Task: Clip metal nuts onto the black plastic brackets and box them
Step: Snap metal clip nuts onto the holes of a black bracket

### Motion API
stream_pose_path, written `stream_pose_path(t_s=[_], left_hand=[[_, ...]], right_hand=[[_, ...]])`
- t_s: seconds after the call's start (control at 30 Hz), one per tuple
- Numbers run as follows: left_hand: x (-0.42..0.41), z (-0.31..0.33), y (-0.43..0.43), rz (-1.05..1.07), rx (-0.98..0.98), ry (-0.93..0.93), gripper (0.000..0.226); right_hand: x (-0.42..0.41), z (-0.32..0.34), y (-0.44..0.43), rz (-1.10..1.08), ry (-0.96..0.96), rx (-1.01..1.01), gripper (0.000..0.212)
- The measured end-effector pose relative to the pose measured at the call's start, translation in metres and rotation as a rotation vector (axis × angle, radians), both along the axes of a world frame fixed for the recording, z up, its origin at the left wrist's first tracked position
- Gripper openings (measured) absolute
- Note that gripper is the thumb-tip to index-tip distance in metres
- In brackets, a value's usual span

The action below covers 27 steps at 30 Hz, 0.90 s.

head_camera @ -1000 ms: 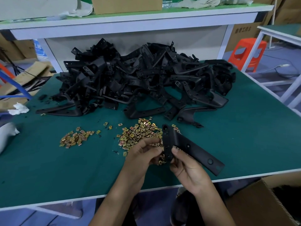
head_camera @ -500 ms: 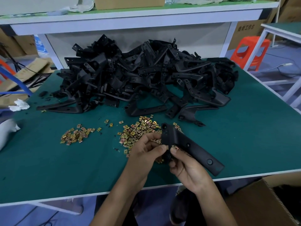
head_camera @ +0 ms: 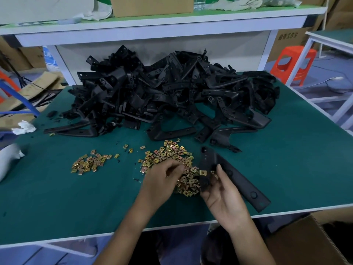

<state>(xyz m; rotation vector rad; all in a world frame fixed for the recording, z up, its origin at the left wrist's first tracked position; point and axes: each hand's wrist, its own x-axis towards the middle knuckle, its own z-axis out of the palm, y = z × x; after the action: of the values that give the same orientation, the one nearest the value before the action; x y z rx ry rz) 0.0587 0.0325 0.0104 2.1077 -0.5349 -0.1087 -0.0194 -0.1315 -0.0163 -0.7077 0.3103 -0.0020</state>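
My right hand (head_camera: 221,196) grips a long black plastic bracket (head_camera: 238,180) above the table's front edge, thumb on top. One brass metal nut (head_camera: 203,172) sits clipped on the bracket's edge near my thumb. My left hand (head_camera: 162,182) has its fingers curled down into the big pile of metal nuts (head_camera: 172,155); whether it pinches one I cannot tell. A smaller pile of nuts (head_camera: 87,163) lies further left. Behind them a large heap of black brackets (head_camera: 172,96) covers the middle of the green table (head_camera: 286,159).
An open cardboard box (head_camera: 305,243) stands below the table's front right corner. A white rag (head_camera: 23,127) and a white object (head_camera: 7,157) lie at the left edge. A shelf (head_camera: 152,25) rises behind the heap; an orange stool (head_camera: 295,62) stands at right.
My left hand has left the bracket and moved left and down into the nut pile. A nut now shows clipped on the bracket, which stays in my right hand.
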Motion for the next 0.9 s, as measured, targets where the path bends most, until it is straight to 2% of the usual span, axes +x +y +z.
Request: stream_pose_path(t_s=[0.07, 0.13, 0.17, 0.33, 0.4, 0.5, 0.6, 0.67, 0.8, 0.9], left_hand=[[0.021, -0.002, 0.008, 0.120, 0.292, -0.210, 0.022], [0.036, -0.005, 0.016, 0.218, 0.504, -0.241, 0.027], [0.042, -0.006, 0.019, 0.230, 0.541, -0.218, 0.028], [0.050, -0.004, 0.021, 0.206, 0.479, -0.121, 0.017], [0.046, -0.001, 0.023, 0.211, 0.394, -0.095, 0.016], [0.035, 0.006, 0.022, 0.218, 0.159, -0.013, 0.013], [0.017, 0.015, 0.012, 0.156, -0.261, 0.299, 0.010], [0.006, 0.018, 0.004, 0.121, -0.431, 0.428, 0.016], [-0.007, 0.020, -0.006, 0.103, -0.569, 0.572, 0.014], [-0.012, 0.020, -0.010, 0.060, -0.546, 0.578, 0.013]], right_hand=[[-0.001, 0.002, -0.002, -0.028, 0.004, 0.066, 0.032], [-0.001, 0.003, -0.001, -0.030, 0.012, 0.075, 0.030], [0.000, 0.003, -0.001, -0.025, 0.015, 0.061, 0.029], [0.001, 0.002, 0.002, 0.001, -0.004, -0.016, 0.041], [0.001, 0.001, 0.002, -0.010, 0.006, -0.023, 0.044], [0.001, 0.001, 0.002, -0.018, 0.022, 0.001, 0.045], [0.000, 0.003, 0.003, 0.004, 0.002, -0.052, 0.036], [-0.001, 0.004, 0.004, 0.010, 0.003, -0.074, 0.033], [-0.003, 0.007, 0.006, 0.023, 0.007, -0.092, 0.033], [-0.004, 0.010, 0.008, 0.028, 0.016, -0.095, 0.033]])
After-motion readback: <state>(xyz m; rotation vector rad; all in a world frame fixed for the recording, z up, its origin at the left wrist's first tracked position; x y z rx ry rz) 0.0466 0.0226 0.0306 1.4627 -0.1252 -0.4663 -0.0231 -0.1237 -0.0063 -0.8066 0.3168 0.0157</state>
